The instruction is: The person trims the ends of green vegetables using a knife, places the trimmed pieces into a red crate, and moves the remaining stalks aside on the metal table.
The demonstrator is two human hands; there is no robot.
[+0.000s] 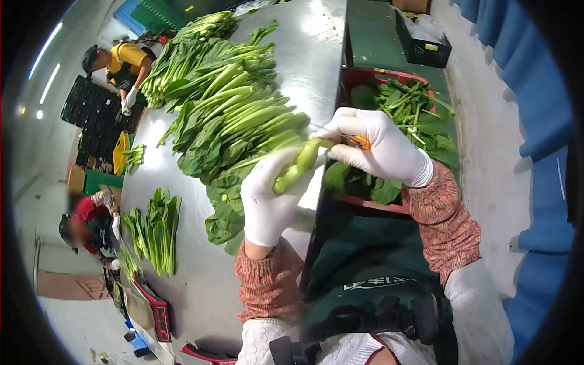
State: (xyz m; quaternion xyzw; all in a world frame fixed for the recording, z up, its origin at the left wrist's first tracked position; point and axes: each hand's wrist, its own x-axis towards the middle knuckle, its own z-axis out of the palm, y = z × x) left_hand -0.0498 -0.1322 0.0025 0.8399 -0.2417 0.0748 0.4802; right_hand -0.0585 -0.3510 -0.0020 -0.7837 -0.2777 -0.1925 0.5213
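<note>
My left hand (267,198), in a white glove, is closed around a thick pale-green stalk of leafy greens (298,167) over the table's near edge. At the stalk's cut end, my gloved right hand (380,146) grips a small orange-handled knife (359,141); a thin blade shows by the fingertips, partly hidden. A large heap of leafy greens (237,115) lies left of my hands, stalks pointing toward me. Below my right hand is a red crate (353,76) holding loose leaves and stems (410,103).
The steel table (201,243) bears two smaller bunches of greens (159,234) and a red scale (159,319). Two people work across it, one in yellow (131,58), one in red (88,213). A black crate (423,42) stands near the blue curtain (541,91).
</note>
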